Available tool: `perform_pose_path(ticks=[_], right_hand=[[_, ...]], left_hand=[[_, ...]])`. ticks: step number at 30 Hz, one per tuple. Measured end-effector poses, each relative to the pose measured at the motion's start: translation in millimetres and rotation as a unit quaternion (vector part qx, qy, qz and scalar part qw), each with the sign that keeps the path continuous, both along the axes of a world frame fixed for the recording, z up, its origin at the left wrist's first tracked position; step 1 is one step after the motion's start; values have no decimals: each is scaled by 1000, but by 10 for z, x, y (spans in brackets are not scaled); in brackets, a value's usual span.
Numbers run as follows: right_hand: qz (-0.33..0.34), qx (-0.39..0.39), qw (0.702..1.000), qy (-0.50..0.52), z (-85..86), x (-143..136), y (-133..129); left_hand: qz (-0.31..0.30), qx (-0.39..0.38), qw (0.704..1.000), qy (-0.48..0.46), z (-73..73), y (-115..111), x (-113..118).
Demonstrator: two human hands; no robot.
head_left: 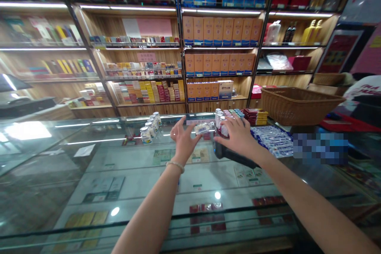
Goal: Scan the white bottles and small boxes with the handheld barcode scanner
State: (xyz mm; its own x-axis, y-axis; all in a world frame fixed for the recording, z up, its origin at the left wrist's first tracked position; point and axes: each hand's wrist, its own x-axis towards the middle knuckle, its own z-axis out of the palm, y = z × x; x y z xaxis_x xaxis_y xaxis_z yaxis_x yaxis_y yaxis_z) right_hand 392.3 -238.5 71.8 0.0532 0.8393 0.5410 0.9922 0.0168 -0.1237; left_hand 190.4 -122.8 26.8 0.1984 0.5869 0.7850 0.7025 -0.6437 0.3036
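My left hand point(185, 139) pinches a small clear bottle point(204, 128) with a pale printed label between thumb and finger. The bottle lies tilted nearly sideways above the glass counter point(139, 190). My right hand point(238, 135) reaches over a cluster of small white-capped bottles point(218, 116), thumb and fingers closing around a bottle point(223, 129) at its near side. Part of that bottle is hidden by the fingers. Under the right hand lies a black handheld scanner point(220, 151). Left of my hands, several small white-capped bottles point(151, 126) stand in a row.
Blue-and-white packets point(275, 141) lie right of the bottles, with red-and-yellow packs point(255, 116) behind them. A wicker basket point(297, 105) stands at the back right. Shelves behind the counter hold orange boxes point(220, 65) and small cartons point(149, 92). A person's white sleeve point(367, 89) shows at far right.
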Motion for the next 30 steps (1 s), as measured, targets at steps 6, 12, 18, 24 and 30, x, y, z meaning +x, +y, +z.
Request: perform_pose_path(ticks=[6,12,18,24,30], right_hand=[[57,52,996,35,140,-51,459],[75,82,991,69,-157,4,478],[58,69,994,62,-236,18,431],[70,76,994,47,-229,9,434],[61,90,993,55,-247,54,463]], left_hand=[[8,25,1000,4,-11,20,-25],[14,20,1000,7,-25,52,-38],[-3,29,999,20,12,18,-32],[0,35,998,50,96,-64,-29],[0,34,997,67,149,-66,-60]])
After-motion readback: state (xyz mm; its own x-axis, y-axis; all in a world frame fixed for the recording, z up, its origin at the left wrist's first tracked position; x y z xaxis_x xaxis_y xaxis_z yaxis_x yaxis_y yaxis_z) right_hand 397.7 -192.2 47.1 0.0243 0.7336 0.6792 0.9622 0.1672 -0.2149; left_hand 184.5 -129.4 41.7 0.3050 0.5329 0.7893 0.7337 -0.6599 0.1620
